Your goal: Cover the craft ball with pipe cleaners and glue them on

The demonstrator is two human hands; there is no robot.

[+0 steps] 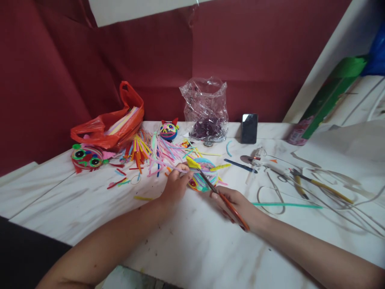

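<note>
A round craft piece of coiled colored pipe cleaners (202, 182), with yellow ear-like parts, lies on the marble table in front of me. Closed around a pale purple pipe cleaner (180, 170), my left hand (178, 181) is at the piece's left side. My right hand (231, 202) grips orange-handled scissors (230, 206). Their blades reach up and left over the piece, near the base of its left yellow ear (192, 162). Whether the blades touch anything is too small to tell.
Pipe cleaner bundles (140, 150) and a red bag (128, 124) lie left. Two finished animal faces (87, 157) (169, 130) sit behind. A clear bag (206, 108), phone (249, 128), glue gun (258, 156), pliers (326, 186) and looping cables are at back and right.
</note>
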